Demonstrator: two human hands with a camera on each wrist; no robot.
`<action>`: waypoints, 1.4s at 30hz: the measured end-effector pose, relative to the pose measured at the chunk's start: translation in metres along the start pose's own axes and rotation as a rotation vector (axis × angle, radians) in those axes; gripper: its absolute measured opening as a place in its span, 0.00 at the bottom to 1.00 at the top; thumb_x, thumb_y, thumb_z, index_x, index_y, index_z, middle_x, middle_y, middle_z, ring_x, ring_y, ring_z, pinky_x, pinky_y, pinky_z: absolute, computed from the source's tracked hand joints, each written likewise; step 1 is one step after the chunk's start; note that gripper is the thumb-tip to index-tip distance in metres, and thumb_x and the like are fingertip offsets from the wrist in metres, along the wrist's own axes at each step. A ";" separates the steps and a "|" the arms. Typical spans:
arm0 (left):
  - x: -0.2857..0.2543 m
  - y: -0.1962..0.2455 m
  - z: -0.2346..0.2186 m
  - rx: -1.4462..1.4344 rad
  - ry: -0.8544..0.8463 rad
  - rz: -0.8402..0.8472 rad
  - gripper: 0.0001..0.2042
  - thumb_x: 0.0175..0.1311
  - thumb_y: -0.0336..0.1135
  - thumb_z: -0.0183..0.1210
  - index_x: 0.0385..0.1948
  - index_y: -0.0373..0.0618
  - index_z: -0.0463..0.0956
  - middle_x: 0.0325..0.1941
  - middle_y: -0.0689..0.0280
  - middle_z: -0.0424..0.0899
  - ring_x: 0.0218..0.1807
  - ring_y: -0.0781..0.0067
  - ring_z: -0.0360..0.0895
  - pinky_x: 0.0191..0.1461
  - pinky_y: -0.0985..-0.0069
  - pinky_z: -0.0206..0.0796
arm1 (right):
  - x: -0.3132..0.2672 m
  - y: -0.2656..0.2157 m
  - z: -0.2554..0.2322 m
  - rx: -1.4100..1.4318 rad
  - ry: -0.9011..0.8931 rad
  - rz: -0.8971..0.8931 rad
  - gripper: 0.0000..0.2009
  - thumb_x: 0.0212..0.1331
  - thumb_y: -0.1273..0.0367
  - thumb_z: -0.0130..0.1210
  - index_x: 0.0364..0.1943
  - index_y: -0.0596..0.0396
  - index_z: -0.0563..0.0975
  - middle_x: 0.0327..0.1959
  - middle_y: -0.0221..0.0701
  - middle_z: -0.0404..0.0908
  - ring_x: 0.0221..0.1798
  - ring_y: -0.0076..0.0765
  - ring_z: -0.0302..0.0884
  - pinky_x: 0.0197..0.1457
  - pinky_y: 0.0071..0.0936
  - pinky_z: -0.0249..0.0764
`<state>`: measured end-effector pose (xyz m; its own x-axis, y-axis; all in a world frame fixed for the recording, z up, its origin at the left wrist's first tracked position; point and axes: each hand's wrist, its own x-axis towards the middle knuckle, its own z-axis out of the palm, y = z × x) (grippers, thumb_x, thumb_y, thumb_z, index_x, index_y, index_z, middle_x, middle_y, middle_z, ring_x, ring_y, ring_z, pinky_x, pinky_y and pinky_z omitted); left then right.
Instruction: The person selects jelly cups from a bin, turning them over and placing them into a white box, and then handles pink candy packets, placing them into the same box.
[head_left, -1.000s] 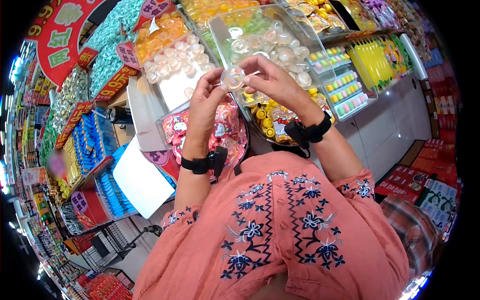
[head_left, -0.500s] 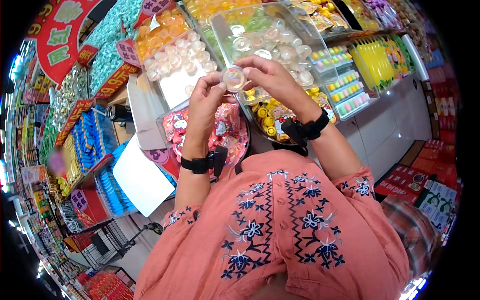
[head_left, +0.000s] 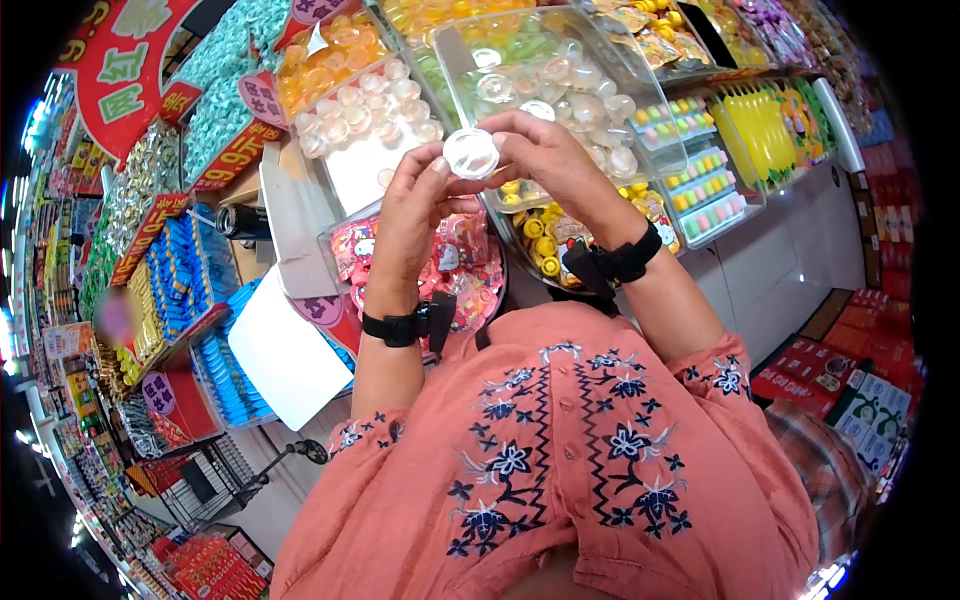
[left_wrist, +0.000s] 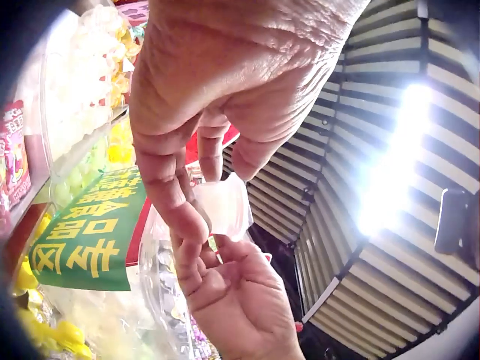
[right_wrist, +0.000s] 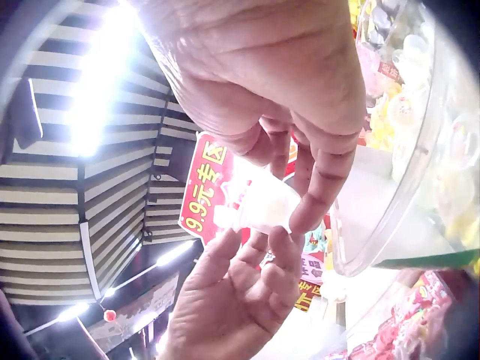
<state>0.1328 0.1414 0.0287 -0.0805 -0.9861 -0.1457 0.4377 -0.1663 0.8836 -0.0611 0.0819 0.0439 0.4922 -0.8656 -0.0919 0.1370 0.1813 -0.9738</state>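
Both hands are on the same little thing: left hand [head_left: 402,225] and right hand [head_left: 565,170] each pinch a small clear jelly cup [head_left: 471,153] between thumb and fingers, one from either side. So neither's empty or balled up. The cup's up in the air, over the near left corner of a clear plastic tub [head_left: 672,125] with similar cups in it, and the white-bottomed tray [head_left: 362,175] is just to the left. Pink Hello Kitty packets [head_left: 465,255] sit below, nearer the body.

Tips for handling it, imo: fingertips only, like here, so the round face isn't covered and you can actually look at it. Go easy on the squeeze, that thin wall probably dents and a hard pinch might strain the seal. Two hands make tilting way steadier, so let one side roll while the other just supports. If the face glares, a tiny tilt beats moving the whole cup. Also worth holding it low over the tub, so a slip lands on other cups and not the floor.

Glare washes the top out pretty badly, so I honestly can't read any print on it.
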 end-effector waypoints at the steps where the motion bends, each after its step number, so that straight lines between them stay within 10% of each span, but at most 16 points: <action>1: 0.001 0.001 -0.002 -0.047 -0.027 -0.018 0.17 0.75 0.36 0.51 0.59 0.37 0.65 0.52 0.55 0.80 0.48 0.61 0.84 0.44 0.73 0.82 | 0.001 0.001 0.001 0.037 0.011 0.009 0.15 0.70 0.66 0.50 0.55 0.60 0.75 0.47 0.31 0.81 0.43 0.25 0.82 0.48 0.24 0.80; 14: 0.036 -0.020 -0.065 -0.465 -0.067 -0.060 0.18 0.73 0.39 0.54 0.59 0.40 0.70 0.51 0.56 0.82 0.48 0.64 0.81 0.44 0.73 0.75 | 0.008 0.010 -0.001 -0.031 -0.003 0.047 0.16 0.72 0.63 0.49 0.54 0.60 0.73 0.45 0.34 0.80 0.42 0.30 0.84 0.42 0.26 0.82; 22: 0.112 -0.002 -0.155 0.482 0.326 -0.193 0.19 0.66 0.41 0.63 0.53 0.41 0.72 0.42 0.64 0.80 0.46 0.65 0.81 0.41 0.77 0.73 | 0.001 0.005 -0.018 -0.069 0.063 0.086 0.17 0.73 0.61 0.48 0.55 0.60 0.73 0.49 0.38 0.81 0.43 0.31 0.84 0.43 0.23 0.80; 30: 0.111 -0.004 -0.147 -0.451 0.010 -0.060 0.20 0.67 0.42 0.61 0.54 0.39 0.71 0.48 0.58 0.79 0.46 0.62 0.80 0.41 0.75 0.74 | -0.001 0.012 -0.028 -0.060 0.067 0.115 0.17 0.73 0.61 0.48 0.55 0.60 0.73 0.49 0.37 0.81 0.42 0.29 0.84 0.42 0.22 0.80; 42: 0.135 -0.037 -0.203 0.727 0.346 -0.254 0.25 0.59 0.47 0.66 0.48 0.33 0.74 0.42 0.59 0.81 0.40 0.69 0.81 0.40 0.74 0.75 | 0.004 0.017 -0.027 -0.061 0.066 0.136 0.17 0.72 0.62 0.48 0.55 0.60 0.73 0.47 0.37 0.82 0.40 0.28 0.84 0.41 0.23 0.80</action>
<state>0.2881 0.0126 -0.1138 0.2322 -0.8857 -0.4021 -0.2515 -0.4540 0.8548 -0.0803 0.0687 0.0215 0.4451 -0.8641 -0.2351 0.0194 0.2718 -0.9621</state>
